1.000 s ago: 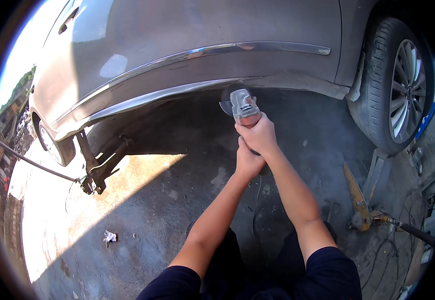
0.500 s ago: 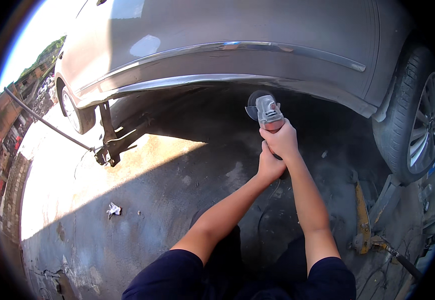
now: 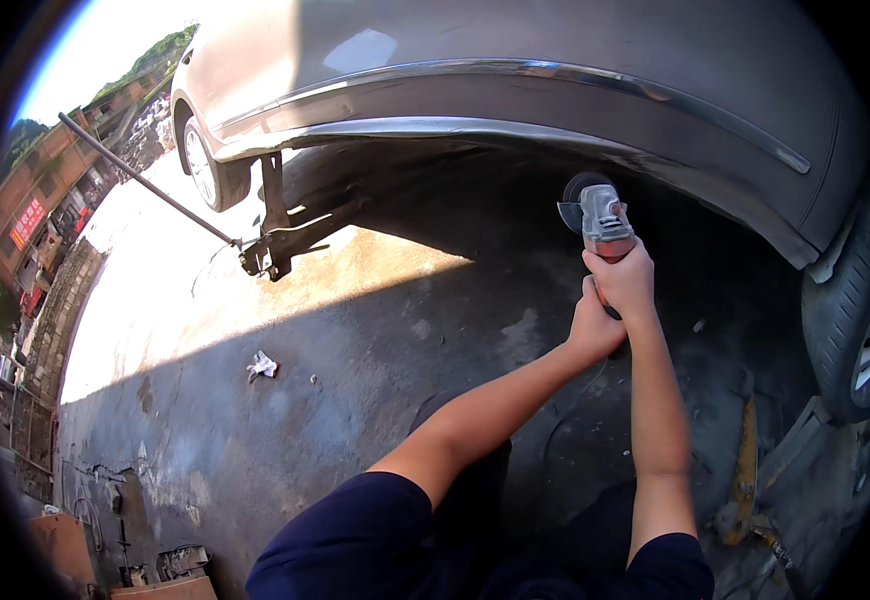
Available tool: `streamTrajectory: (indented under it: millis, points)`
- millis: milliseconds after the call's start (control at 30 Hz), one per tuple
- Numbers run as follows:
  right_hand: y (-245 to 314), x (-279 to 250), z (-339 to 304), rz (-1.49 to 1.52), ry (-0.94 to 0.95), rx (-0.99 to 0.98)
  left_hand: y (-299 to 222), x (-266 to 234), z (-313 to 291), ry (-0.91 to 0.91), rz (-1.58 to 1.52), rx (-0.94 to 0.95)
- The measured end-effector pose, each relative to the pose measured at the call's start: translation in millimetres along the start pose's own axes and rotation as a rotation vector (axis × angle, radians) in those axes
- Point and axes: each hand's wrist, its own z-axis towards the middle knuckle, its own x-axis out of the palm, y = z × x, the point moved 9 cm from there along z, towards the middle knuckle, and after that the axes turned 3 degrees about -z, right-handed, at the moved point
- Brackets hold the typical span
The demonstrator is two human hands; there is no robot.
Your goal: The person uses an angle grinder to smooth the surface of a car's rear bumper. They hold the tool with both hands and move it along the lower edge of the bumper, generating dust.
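Grinder held near the car's lower edge

The grinder [image 3: 607,222], grey-headed with an orange-red body, points away, gripped in both hands [image 3: 625,282]; its dark round disc [image 3: 585,186] sits at the far end, beside the lower edge of the car [image 3: 515,105].

Illegible red sign [image 3: 26,223] on building [image 3: 67,166]

At two o'clock, left grip [image 3: 596,328] and right grip [image 3: 625,280] mostly hide the grinder's [image 3: 607,222] lower half. The car [image 3: 555,98] is cut off at twelve, the tyre [image 3: 840,310] at three. Toward four, the yellow bar [image 3: 746,450] is blurred (also dim).
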Motion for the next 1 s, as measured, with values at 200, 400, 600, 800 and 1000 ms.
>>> streamTrajectory:
  millis: [200, 400, 600, 800, 1000]
  points:
    - [-6.1, 3.5, 3.0, 0.007, 0.012, -0.015, -0.4, -0.2, 0.0, -0.029, -0.021, 0.028]
    - [-0.1, 3.0, 1.6, 0.028, 0.03, -0.032, -2.4, -0.1, 0.1, -0.027, -0.02, 0.024]
    - [-3.0, 20.9, 0.0, 0.24, 0.102, -0.029, -15.6, -21.5, -7.0, -0.06, 0.172, -0.046]
    - [21.7, 98.1, -41.3, 0.791, 0.205, -0.076, -37.7, -110.9, -37.3, -0.148, 0.591, -0.029]
    - [28.0, 163.4, -80.9, 1.007, 0.369, -0.031, -39.3, -164.2, -70.0, -0.224, 0.799, -0.159]
